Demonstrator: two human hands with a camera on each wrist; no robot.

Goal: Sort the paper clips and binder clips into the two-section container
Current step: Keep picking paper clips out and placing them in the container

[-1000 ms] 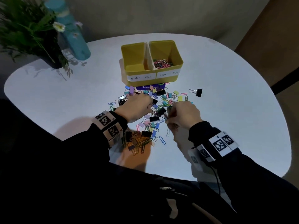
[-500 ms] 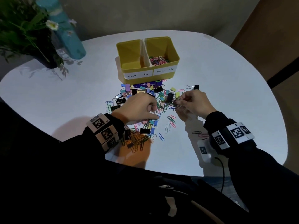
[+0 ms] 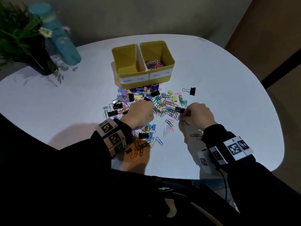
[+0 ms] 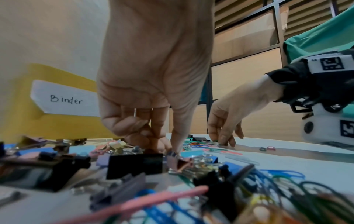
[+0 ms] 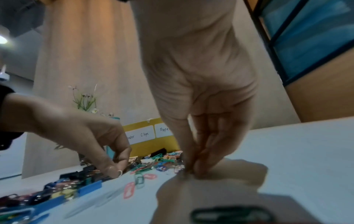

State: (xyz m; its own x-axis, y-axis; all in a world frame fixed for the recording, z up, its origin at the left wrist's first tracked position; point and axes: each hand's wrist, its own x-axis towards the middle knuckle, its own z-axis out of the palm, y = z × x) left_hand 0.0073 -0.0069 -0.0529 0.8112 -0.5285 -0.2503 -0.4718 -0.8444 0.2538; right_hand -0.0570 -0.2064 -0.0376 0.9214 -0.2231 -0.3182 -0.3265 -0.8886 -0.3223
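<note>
Both hands shifting little since half a second ago, right hand [image 3: 197, 115] pinching a black binder clip [image 3: 179, 109] over the scattered clips [image 3: 147, 115] at mid-table, left hand [image 3: 140, 114] curling fingertips into them, hold unclear, yellow container [image 3: 146, 74] sitting toward the far edge, open white table [image 3: 236, 103] spreading rightward.

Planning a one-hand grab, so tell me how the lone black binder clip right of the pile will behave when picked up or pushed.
The lone binder clip looks small, so probably light. It lies with its wire handles flat on the table, so it should slide rather than roll. Apart from the pile, it likely lifts without snagging.
</note>
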